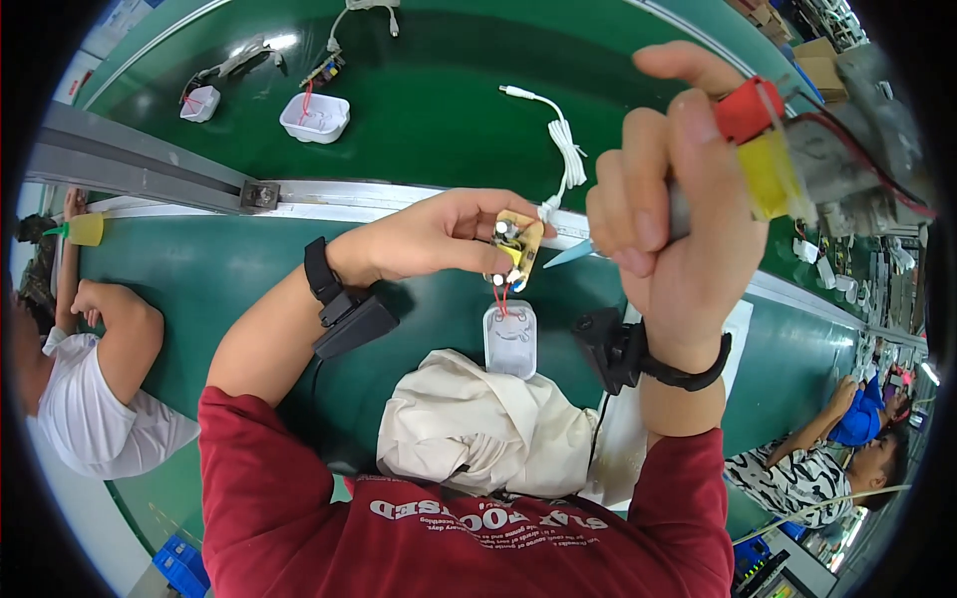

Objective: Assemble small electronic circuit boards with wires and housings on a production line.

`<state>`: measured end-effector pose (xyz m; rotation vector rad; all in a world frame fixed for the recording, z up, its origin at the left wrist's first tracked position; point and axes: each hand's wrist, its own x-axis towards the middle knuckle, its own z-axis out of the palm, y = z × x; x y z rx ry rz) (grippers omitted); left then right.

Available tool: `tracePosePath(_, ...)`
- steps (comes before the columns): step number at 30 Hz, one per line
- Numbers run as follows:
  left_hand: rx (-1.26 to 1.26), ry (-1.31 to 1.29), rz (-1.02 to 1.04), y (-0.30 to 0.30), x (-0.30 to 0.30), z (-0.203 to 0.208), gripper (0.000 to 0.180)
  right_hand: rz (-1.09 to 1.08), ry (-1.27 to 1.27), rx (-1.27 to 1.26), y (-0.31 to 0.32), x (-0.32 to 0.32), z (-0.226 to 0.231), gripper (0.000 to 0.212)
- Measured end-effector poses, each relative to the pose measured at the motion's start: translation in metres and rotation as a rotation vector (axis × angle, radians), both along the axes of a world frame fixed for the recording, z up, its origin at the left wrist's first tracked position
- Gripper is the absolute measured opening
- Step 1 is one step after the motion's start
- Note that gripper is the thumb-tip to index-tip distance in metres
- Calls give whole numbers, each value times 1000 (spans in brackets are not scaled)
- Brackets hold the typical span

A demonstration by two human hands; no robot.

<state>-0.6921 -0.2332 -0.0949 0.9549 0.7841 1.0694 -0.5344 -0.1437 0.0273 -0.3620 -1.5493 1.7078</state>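
My left hand [429, 234] pinches the edge of a small circuit board [515, 244] between thumb and fingers. From the board, thin red wires run down to an open white plastic housing [509, 349], which rests against a cream cloth bundle [478, 424]. A coiled white cable [566, 149] lies beyond the board and reaches its far end. My right hand [688, 189] is closed around a glue dispenser whose pale blue tapered nozzle [570, 255] points at the board's right side; they look just apart. Red and yellow parts [763, 169] with wires show by this hand, blurred.
Across a metal rail [379, 197], the green belt [439, 120] carries more white housings [315, 118] with boards and cables. A metal post [140, 164] stands at the left. One co-worker [110, 399] sits at left, another [827, 458] at right. A white sheet [733, 349] lies beside my right forearm.
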Motion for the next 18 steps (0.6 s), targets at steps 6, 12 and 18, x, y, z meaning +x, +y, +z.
tracePosePath(6,77,146,202,30,-25,23,40,47,25,-15,-6,-11,-12,26)
tracePosePath(12,387,916,585,83,-75,21,41,78,58,-58,-9,-19,-17,25)
tracePosePath(18,207,2198,922,40,-138,27,41,74,49,-68,-12,-26,-19,24)
